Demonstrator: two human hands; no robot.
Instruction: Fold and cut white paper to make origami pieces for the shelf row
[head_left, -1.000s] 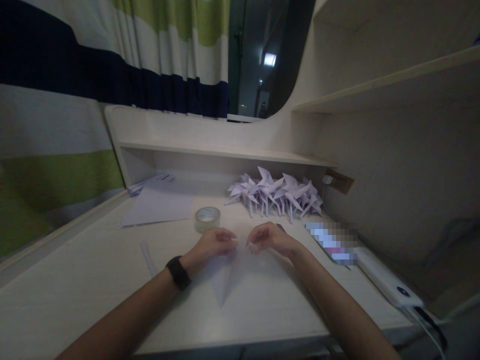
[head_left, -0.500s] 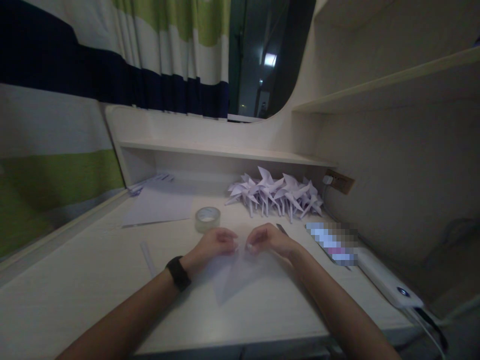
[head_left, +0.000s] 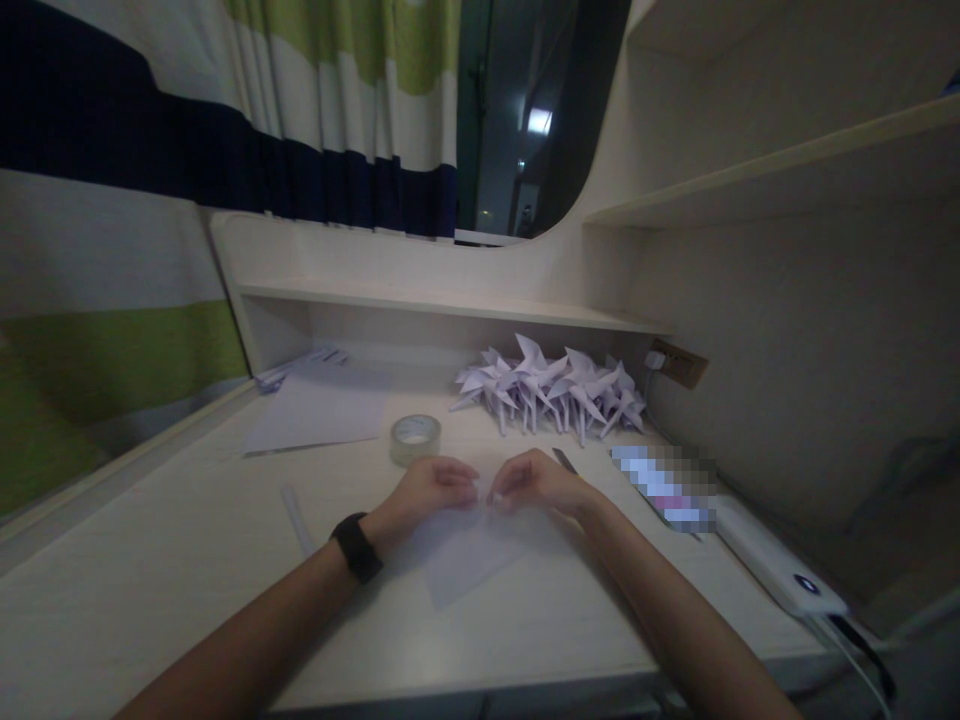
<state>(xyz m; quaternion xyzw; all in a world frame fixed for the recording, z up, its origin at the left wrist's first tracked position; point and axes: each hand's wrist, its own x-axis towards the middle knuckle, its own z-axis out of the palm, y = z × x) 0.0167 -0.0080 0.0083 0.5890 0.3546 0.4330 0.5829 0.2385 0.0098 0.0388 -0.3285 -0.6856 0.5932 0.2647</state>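
My left hand [head_left: 439,484], with a black band on its wrist, is closed in a pinch on a sheet of white paper [head_left: 461,565]. Close beside it, my right hand [head_left: 531,480] pinches the same sheet, so the two sets of fingertips almost meet near its far edge. Below the hands the paper hangs or lies over the desk, its near corner pointing toward me. Fine detail at the fingertips is too blurred to make out. Just beyond my left hand stands a roll of clear tape [head_left: 415,440].
Several white paper pinwheels [head_left: 555,385] are heaped at the back. White paper sheets [head_left: 319,405] lie at back left, a rolled paper stick [head_left: 296,520] at left. On the right are a dark flat blade-like thing [head_left: 564,460], a phone [head_left: 664,490] and a white power strip [head_left: 780,560].
The hands have barely shifted, with the fingertips slightly closer together. The paper below them has moved a little and shows its flat face more plainly.
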